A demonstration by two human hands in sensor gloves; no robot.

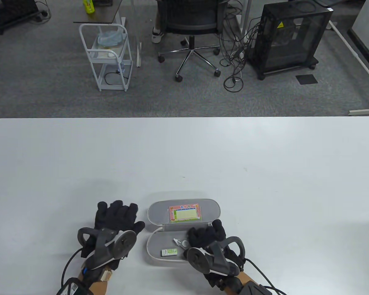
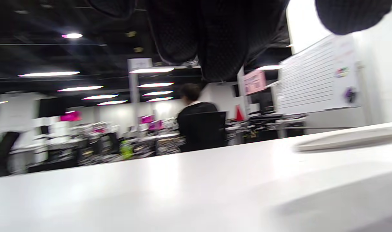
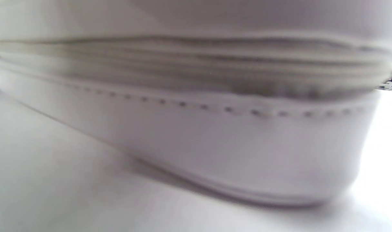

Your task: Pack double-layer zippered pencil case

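The pencil case (image 1: 183, 230) lies open on the white table (image 1: 264, 159), near the person and a little right of the middle, with its lid half on the far side and its tray half on the near side. In the lid there is a pink and yellow card (image 1: 184, 214); in the near tray lie a small green and white eraser (image 1: 169, 252) and a small white item (image 1: 180, 242) that I cannot identify. The left hand (image 1: 117, 218) rests flat on the table just left of the case, its fingers spread and holding nothing. The right hand (image 1: 206, 235) is over the right end of the near tray with the fingers curled down into it — whether they grasp something there I cannot tell, because the hand itself hides them. The right wrist view shows only the stitched outer wall of the case, very close and blurred. I judge the filling step is in hand. The next move probably calls for settling the items flat in the tray — then folding the lid toward the near side.
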